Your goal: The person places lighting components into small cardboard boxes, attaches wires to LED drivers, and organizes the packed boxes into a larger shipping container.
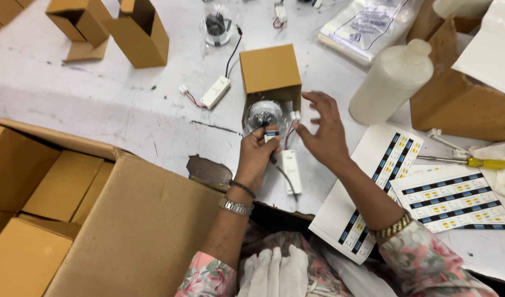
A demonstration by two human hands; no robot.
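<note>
Far left: big open carton point(131, 231) taking up the near-left corner, smaller tan boxes point(60, 187) lying inside it, its flap reaching close to the left wrist.
Back left: two small open boxes point(107, 25) standing on the white bench point(98, 104), well apart from the hands.
Centre back: white driver unit point(215, 92) with black lead lying just left of the small tan box point(270, 74), open side facing the person.
Lamp: bagged round light fitting point(264, 114) sitting at the box mouth, part in, part out.
Left hand point(256, 157): fingers point(262, 136) pinched shut on a small blue-striped label point(272, 132) at the lamp's near edge.
Below the hands: second white driver point(291, 171) lying on the bench between the forearms.
Right hand point(324, 135): fingers spread open, holding nothing, hovering by the white plugs point(295, 115).
Right: white plastic bottle point(392, 82) crowding close beside the right hand; label sheets point(373, 181) lying under the right forearm.
Far right: yellow-handled screwdriver point(472, 162) resting near the brown carton point(456, 99).
Free room: bare bench lying open left of the lamp, toward the far edge.
</note>
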